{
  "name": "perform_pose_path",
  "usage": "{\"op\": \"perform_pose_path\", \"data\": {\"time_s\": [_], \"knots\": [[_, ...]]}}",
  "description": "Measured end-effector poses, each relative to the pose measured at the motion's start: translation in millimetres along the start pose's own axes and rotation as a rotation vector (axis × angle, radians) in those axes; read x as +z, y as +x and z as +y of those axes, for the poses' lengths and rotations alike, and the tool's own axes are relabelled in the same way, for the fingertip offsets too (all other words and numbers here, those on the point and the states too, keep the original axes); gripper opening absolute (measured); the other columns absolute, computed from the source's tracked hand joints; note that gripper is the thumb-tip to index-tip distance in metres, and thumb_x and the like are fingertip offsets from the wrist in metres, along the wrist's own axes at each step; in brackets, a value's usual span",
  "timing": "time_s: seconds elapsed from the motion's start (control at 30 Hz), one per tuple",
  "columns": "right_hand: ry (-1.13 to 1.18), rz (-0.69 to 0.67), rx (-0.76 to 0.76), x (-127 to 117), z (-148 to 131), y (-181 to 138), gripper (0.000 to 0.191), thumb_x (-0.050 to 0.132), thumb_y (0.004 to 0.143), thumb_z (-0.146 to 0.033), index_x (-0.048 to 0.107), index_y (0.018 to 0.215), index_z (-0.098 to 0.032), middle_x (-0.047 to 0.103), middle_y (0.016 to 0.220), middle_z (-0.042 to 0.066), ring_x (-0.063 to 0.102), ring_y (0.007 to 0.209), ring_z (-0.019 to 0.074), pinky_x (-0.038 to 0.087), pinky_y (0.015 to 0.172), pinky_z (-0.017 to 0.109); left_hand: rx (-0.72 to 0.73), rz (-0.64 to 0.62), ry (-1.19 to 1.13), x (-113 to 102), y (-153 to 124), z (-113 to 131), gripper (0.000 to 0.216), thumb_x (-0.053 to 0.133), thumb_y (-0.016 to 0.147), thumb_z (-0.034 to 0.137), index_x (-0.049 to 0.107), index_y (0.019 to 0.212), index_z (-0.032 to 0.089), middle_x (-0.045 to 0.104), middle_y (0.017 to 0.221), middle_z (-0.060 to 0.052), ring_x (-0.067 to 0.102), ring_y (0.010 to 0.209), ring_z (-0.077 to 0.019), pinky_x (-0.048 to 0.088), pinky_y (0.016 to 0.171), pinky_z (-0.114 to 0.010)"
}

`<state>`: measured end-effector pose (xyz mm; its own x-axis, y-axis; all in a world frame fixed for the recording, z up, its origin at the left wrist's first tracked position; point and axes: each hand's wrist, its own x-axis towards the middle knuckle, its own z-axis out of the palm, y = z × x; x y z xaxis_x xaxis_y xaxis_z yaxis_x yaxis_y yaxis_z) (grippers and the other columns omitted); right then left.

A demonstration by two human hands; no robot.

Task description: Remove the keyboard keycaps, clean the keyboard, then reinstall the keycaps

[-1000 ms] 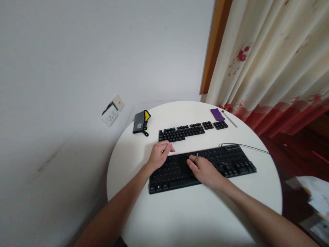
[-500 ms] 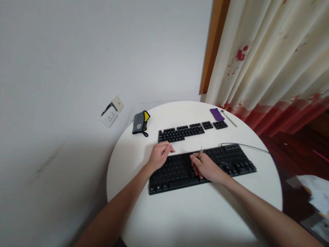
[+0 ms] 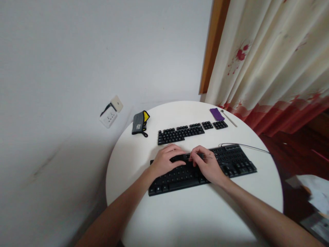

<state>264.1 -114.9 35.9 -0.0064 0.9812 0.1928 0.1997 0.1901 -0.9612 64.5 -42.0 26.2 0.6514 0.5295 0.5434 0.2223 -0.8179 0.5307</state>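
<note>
Domestic room, likely a home. Evidence: cream floral curtain with red hem, wooden window frame, small round white table, plain wall socket.

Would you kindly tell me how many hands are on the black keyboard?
2: the left hand on the keyboard, left of middle, and the right hand beside it at the middle. No other hands show.

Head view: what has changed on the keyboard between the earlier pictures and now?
The left hand moved right, from the far left corner of the keyboard onto its keys, and now lies close beside the right hand. The right hand shifted a little toward the far edge; whether it still holds anything is too blurred to tell. The keyboard, the loose keys and the pouch stayed put.
</note>
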Motion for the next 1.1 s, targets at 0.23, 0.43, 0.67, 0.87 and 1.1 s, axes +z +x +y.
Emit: {"op": "perform_pose_path", "data": {"time_s": [0.23,0.43,0.67,0.87,1.1], "knots": [[-0.024,-0.013,-0.019,2.6,0.0,-2.9,0.019,0.052,0.093,-0.035,0.061,0.085,-0.019,0.064,0.076,0.001,0.055,0.064,0.0127,0.044,0.063,0.025,0.047,0.041,0.032,0.7,0.9,2.2,0.019,0.069,0.086,0.025,0.074,0.105,0.022,0.072,0.092,-0.008,0.066,0.086,-0.0201,0.054,0.077,-0.035],[0.049,-0.013,0.075,4.3,2.8,-3.1,0.027,0.051,0.094,-0.040,0.064,0.105,-0.020,0.068,0.086,0.003,0.061,0.067,0.0142,0.047,0.055,0.024,0.051,0.080,-0.021,2.4,-1.1,-0.8,0.021,0.070,0.086,0.022,0.073,0.106,0.023,0.073,0.096,-0.007,0.066,0.088,-0.0195,0.055,0.079,-0.035],[0.089,-0.007,0.036,6.7,6.3,-3.8,0.027,0.052,0.093,-0.039,0.069,0.103,-0.020,0.068,0.077,0.003,0.061,0.065,0.0142,0.047,0.051,0.023,0.008,0.081,-0.041,2.5,-0.7,2.9,0.017,0.067,0.085,0.017,0.070,0.102,0.018,0.072,0.095,-0.008,0.066,0.089,-0.0186,0.055,0.080,-0.033],[0.074,-0.004,0.025,5.2,3.5,-3.8,0.027,0.050,0.095,-0.036,0.070,0.093,-0.019,0.067,0.075,0.002,0.056,0.060,0.0124,0.045,0.053,0.024,-0.017,0.043,-0.075,3.7,-1.7,7.3,0.018,0.065,0.083,0.015,0.067,0.100,0.017,0.068,0.091,-0.006,0.063,0.082,-0.0164,0.054,0.074,-0.029],[0.142,0.015,0.060,4.1,6.8,-2.8,0.027,0.047,0.095,-0.033,0.066,0.082,-0.018,0.065,0.073,0.002,0.059,0.065,0.0152,0.045,0.057,0.026,0.022,0.055,-0.121,2.1,-1.8,8.0,0.018,0.066,0.084,0.015,0.067,0.102,0.017,0.067,0.093,-0.008,0.063,0.083,-0.0172,0.054,0.072,-0.029]]}}
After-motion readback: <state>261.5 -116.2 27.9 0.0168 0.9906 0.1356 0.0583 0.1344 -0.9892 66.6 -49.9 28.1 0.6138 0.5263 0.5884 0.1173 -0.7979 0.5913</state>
